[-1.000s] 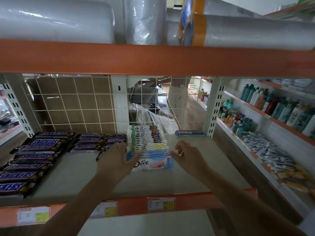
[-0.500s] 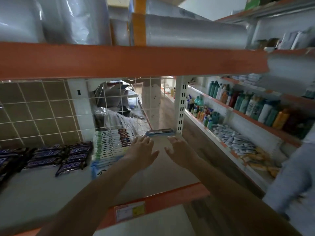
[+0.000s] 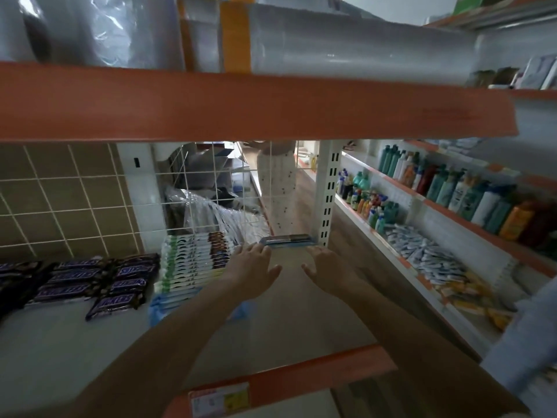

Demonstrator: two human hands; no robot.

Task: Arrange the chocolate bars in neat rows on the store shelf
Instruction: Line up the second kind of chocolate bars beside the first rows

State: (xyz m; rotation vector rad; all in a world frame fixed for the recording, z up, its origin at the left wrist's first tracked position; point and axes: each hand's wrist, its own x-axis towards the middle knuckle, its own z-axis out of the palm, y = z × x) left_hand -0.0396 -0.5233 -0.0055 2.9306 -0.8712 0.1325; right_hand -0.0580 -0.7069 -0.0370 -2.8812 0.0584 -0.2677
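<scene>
A small stack of blue chocolate bars (image 3: 287, 239) lies at the back right of the grey shelf (image 3: 301, 312), beside the white upright. My left hand (image 3: 251, 271) and my right hand (image 3: 330, 268) hover just in front of it, fingers spread, holding nothing. To the left, a row of white and blue Dove bars (image 3: 193, 260) runs front to back, partly hidden by my left forearm. Dark Snickers bars (image 3: 120, 282) lie in rows further left.
An orange shelf beam (image 3: 241, 104) hangs low overhead with plastic rolls on it. A wire grid (image 3: 229, 188) backs the shelf. Bottles and tubes (image 3: 422, 245) fill the shelves on the right. A sleeve of another person (image 3: 524, 351) shows at the right edge.
Both hands left the front of the Dove row and reached right and back toward the blue stack. The view swung right with them.
</scene>
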